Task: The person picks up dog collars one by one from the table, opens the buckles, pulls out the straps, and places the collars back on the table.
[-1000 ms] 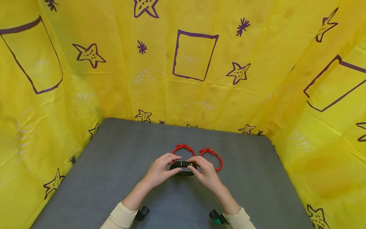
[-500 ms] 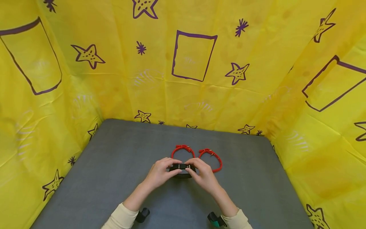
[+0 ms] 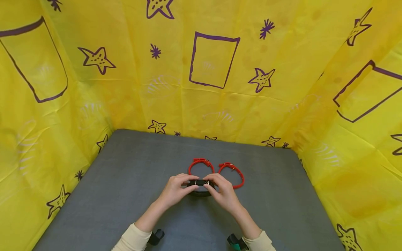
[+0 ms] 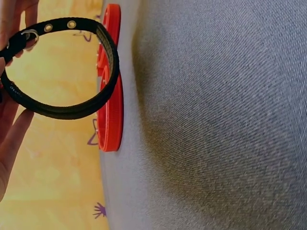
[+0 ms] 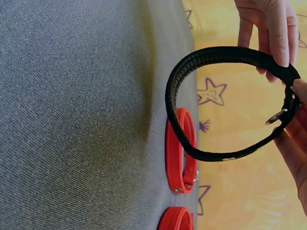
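Observation:
Both hands hold a black collar, a closed loop with metal eyelets and a metal ring, raised above the grey table. In the head view my left hand pinches its left end between thumb and fingers. On the other side, my right hand pinches the collar near the metal fitting. The left wrist view shows the round black collar with two eyelets and the D-shaped ring. From the right wrist, the collar shows a lined inner face; fingers cover part of its fastening.
Just beyond the hands, two red collars with metal buckles lie on the grey table, the right red collar beside the other. Yellow cloth walls with purple drawings surround the table's back and sides.
Both hands have come slightly lower and nearer with the black collar, and it has tilted so the gap inside the loop shows more. The red collars stay put.

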{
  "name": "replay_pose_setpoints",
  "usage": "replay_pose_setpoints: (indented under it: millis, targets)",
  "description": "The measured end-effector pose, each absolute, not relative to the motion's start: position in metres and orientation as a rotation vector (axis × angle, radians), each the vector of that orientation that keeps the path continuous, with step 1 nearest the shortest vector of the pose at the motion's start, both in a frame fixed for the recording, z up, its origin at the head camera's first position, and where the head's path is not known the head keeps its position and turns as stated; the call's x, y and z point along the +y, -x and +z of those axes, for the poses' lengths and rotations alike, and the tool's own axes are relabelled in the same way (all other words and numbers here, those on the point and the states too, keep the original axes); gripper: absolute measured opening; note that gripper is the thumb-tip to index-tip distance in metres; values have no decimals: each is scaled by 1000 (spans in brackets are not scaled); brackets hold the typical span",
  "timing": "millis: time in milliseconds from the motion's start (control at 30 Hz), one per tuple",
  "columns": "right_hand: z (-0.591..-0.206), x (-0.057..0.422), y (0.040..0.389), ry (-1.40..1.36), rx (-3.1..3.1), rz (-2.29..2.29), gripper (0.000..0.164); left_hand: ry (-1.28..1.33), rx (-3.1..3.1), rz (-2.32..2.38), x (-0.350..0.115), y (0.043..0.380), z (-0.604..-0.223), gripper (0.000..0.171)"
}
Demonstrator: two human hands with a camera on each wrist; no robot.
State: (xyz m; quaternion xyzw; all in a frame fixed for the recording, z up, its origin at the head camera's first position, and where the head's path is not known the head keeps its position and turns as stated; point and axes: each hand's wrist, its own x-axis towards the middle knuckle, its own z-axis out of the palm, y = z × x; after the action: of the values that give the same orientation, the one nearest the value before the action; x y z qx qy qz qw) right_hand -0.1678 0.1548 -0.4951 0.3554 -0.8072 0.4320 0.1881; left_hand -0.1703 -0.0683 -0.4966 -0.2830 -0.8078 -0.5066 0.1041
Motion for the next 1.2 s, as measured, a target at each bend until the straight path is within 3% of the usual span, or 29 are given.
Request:
replay_pose_setpoints:
  millis: [733, 1200]
  targets:
    - [-498, 158, 168, -888, -2270, 1480, 24, 846, -2258, -1642, -65, 174, -501, 27]
    - [-490, 152, 172, -951, -2332, 1139, 23, 914, -2292, -1284, -66, 176, -497, 26]
